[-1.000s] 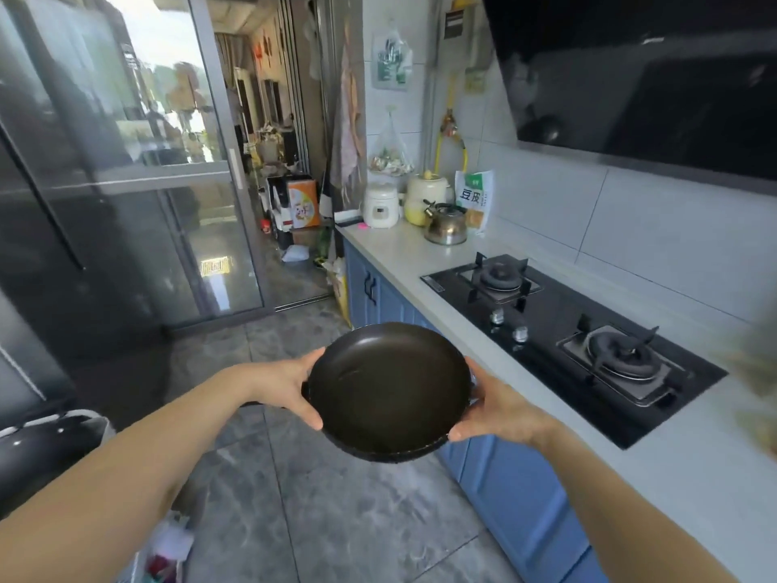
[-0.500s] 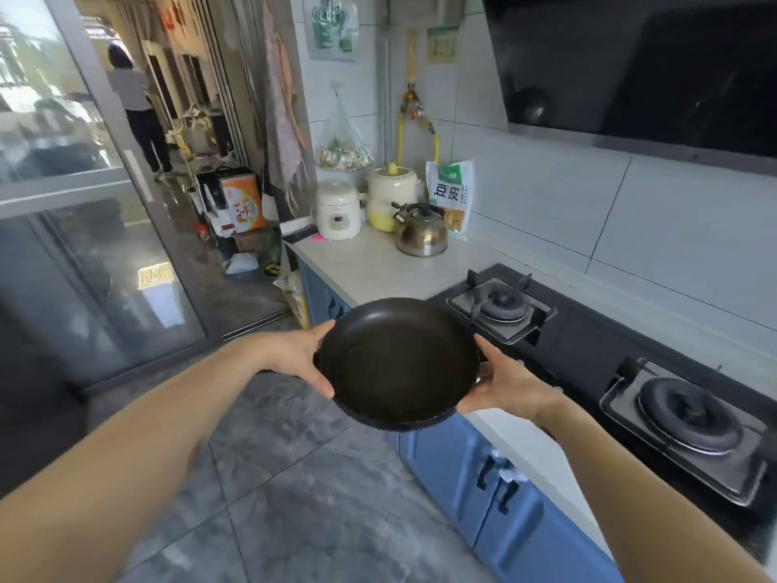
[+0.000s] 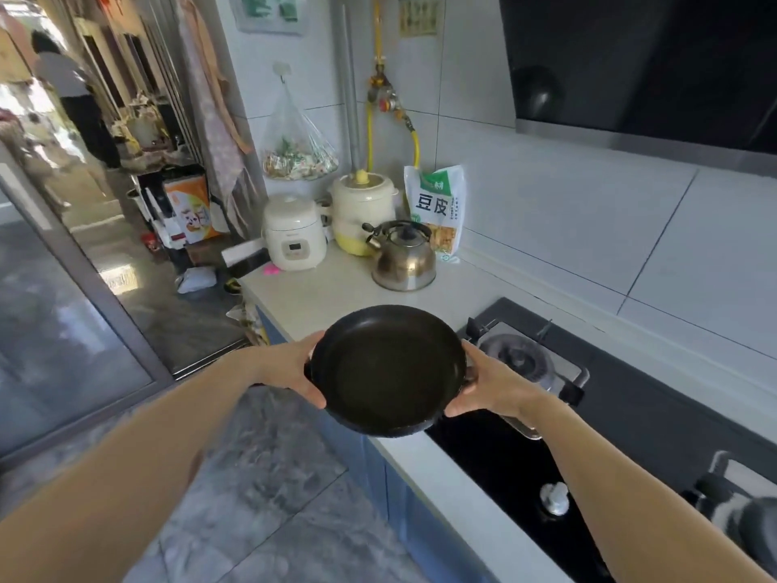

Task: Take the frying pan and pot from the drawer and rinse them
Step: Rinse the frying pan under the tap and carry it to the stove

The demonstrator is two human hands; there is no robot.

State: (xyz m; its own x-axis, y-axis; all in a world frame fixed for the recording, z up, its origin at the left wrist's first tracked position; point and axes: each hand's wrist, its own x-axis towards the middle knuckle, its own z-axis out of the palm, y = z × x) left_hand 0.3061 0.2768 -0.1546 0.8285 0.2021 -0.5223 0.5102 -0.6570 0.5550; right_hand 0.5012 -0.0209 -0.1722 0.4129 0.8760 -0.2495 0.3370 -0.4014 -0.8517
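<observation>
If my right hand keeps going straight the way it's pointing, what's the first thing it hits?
Likely the kettle: the right hand, gripping the pan, points across bare counter toward it; depth is uncertain.

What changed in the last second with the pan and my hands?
The black pan was carried along the counter, from over the floor to over the counter's edge beside the stove burner, nearer the kettle. The left hand and right hand grip its rim as before.

Pan [image 3: 389, 378] between hands, before kettle [image 3: 404, 258]; stove [image 3: 525, 359] right.
</observation>
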